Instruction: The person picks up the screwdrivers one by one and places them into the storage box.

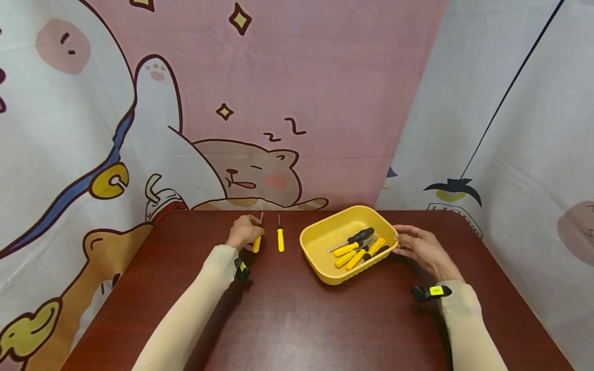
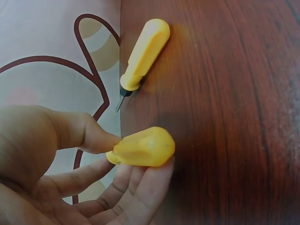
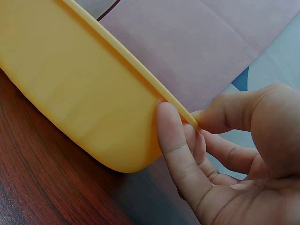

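Observation:
My left hand (image 1: pixel 243 232) pinches the yellow handle of a screwdriver (image 1: pixel 257 244) near the table's back edge, its thin shaft pointing away from me. In the left wrist view, thumb and fingers hold that handle (image 2: pixel 146 147) above the tabletop. Another yellow-handled screwdriver (image 1: pixel 280 240) lies just to the right of it, untouched. Farther right sits a yellow rectangular plastic bin (image 1: pixel 320 242). Several screwdrivers with yellow handles (image 1: pixel 356 259) and one with a black handle (image 1: pixel 365 234) lie inside it. My right hand (image 1: pixel 423 251) grips the bin's right rim between thumb and fingers, as the right wrist view shows.
The dark brown wooden table (image 1: pixel 297 330) ends at its back edge against a hanging cloth (image 1: pixel 334 103) printed with cartoon animals. A pale cloth (image 1: pixel 533 154) hangs along the right side. Each wrist wears a black strap (image 1: pixel 429 292).

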{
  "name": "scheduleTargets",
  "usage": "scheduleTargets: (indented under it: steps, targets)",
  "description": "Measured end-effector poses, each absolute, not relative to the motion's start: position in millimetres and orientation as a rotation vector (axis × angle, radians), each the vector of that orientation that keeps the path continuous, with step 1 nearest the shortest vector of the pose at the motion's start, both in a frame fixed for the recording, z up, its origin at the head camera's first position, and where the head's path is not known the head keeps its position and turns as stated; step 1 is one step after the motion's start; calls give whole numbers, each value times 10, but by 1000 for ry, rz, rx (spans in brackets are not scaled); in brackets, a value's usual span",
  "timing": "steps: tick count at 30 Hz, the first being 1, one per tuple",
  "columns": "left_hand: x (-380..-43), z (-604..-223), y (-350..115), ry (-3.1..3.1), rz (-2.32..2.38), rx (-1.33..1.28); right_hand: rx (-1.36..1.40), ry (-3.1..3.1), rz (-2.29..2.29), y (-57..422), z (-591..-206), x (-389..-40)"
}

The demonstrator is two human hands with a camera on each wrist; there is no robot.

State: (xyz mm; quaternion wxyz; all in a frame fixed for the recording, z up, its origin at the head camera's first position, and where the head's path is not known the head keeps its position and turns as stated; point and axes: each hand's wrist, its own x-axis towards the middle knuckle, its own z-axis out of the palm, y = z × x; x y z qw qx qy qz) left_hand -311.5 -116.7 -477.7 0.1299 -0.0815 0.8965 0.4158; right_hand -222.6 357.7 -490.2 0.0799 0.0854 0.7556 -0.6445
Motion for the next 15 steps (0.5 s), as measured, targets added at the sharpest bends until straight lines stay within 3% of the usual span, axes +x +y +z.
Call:
scheduleTargets:
  steps: [15]
  targets:
    - [-3074,-4730,-1109,2656,1241,-69,240,2259,-1932,3580,-4900,-2219]
